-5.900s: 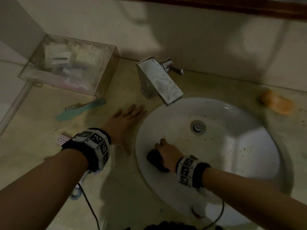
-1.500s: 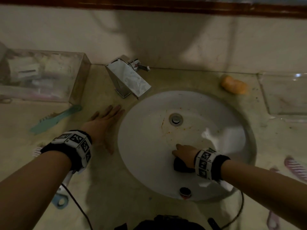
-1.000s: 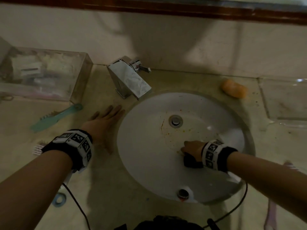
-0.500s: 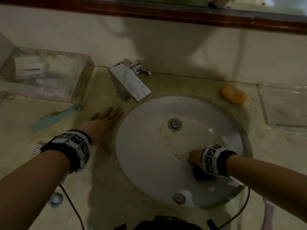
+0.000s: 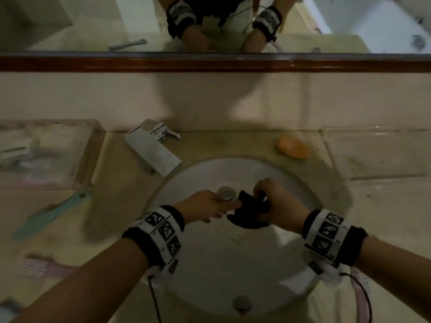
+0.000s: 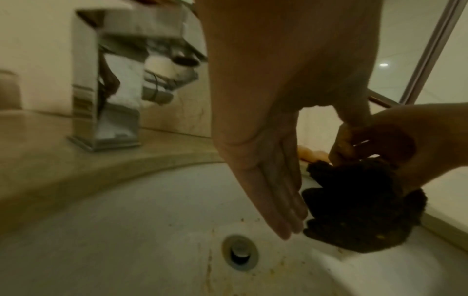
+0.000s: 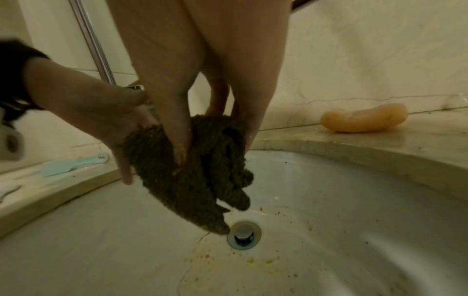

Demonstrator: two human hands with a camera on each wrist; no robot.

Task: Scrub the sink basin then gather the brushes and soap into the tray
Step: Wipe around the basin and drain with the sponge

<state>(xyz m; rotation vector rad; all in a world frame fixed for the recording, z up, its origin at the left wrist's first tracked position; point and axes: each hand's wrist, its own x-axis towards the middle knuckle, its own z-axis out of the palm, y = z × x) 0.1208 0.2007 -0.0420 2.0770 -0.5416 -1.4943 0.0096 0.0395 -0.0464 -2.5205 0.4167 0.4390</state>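
The white sink basin (image 5: 221, 264) has orange-brown specks around its drain (image 5: 225, 193). Just above the drain my right hand (image 5: 275, 201) grips a dark, crumpled scrubbing cloth (image 5: 250, 215), lifted off the porcelain. In the right wrist view the thumb and fingers of that right hand (image 7: 212, 128) pinch the cloth (image 7: 202, 180), which hangs down. My left hand (image 5: 210, 203) reaches in from the left, fingers (image 6: 283, 200) straight against the cloth's (image 6: 354, 210) side. An orange soap bar (image 5: 293, 146) lies on the counter behind the basin. A teal brush (image 5: 51, 213) and a pink brush (image 5: 44, 264) lie on the left.
A chrome faucet (image 5: 151, 150) stands at the basin's back left. A clear box (image 5: 46, 155) with toiletries sits far left. A shallow clear tray (image 5: 377, 155) lies on the counter at the right. A mirror with a dark wooden frame (image 5: 210, 64) runs above the wall.
My right hand lifted the cloth off the basin's right side and brought it over the drain. My left hand left the counter and came to the cloth. The view tilted up.
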